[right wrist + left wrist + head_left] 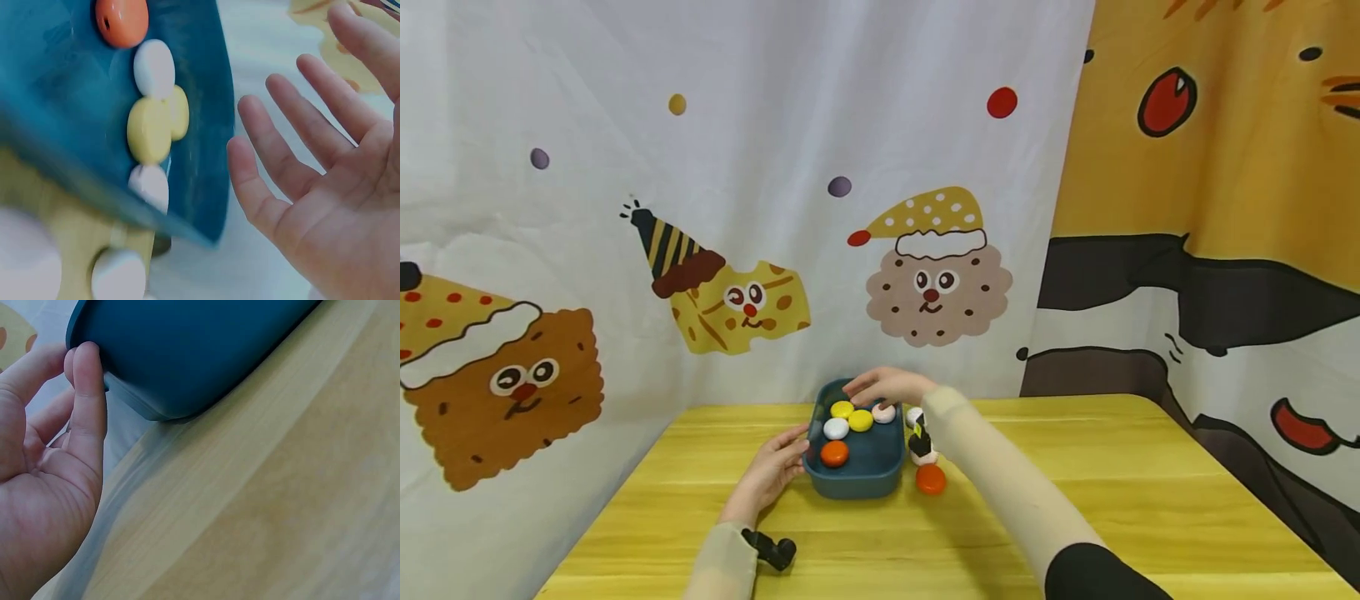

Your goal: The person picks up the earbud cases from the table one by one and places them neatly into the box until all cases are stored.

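A dark teal bin [857, 483] stands on the table. Inside it lie several smooth, rounded, pebble-like pieces: an orange one [834, 453], a white one [836, 428], two yellow ones [861, 421] and a pale pink one [883, 413]. At the bin's left side my left hand [775, 462] touches the rim with its fingertips [87, 359]. My right hand [891, 387] is over the far right part of the bin, its fingers spread and holding nothing. In the right wrist view, its palm and fingertips [244, 153] are apart from the pieces.
Right of the bin, an orange piece [931, 479] and a white piece [913, 417] rest on the wooden table [1045, 500]. A pinkish piece [923, 457] there is partly hidden by the right wrist mount. A printed cloth [760, 125] hangs behind the table.
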The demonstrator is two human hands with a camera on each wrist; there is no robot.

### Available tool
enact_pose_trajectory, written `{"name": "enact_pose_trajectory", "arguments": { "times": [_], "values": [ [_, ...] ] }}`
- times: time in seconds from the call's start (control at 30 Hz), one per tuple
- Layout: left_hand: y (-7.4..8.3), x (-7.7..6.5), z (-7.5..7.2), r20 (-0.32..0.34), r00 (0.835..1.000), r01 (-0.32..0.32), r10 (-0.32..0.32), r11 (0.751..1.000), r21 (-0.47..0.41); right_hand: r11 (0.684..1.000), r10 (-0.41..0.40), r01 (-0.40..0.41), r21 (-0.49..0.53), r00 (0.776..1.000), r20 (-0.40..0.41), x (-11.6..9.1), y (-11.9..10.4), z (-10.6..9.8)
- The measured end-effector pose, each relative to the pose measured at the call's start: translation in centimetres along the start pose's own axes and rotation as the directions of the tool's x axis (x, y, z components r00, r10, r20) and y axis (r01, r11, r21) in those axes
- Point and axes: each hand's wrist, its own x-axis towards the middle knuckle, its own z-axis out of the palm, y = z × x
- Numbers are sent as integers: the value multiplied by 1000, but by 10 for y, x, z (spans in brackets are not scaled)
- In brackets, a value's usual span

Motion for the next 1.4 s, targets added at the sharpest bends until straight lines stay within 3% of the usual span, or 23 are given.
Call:
{"name": "enact_pose_trajectory", "arguments": {
  "times": [0.3, 0.6, 0.83, 1.03, 1.4],
  "values": [
    [-1, -1, 0, 4, 1000, 9, -9, 1000, 4, 988, 33, -22, 152, 997, -72, -54, 41, -24],
    [1, 1, 0, -6, 1000, -5, 5, 1000, -16, 967, 101, -77, 244, 991, -87, -93, 90, -17],
    [0, 0, -1, -3, 1000, 15, -15, 1000, -11, 956, 61, -48, 290, 998, -35, -101, 116, -2],
    [0, 1, 1, 11, 1000, 20, -20, 1000, -23, 961, 45, -33, 274, 998, -36, -102, 121, 5],
    [0, 1, 1, 18, 1000, 26, -25, 999, -47, 988, -6, -18, 155, 989, 149, -100, 121, 6]
  ]
}}
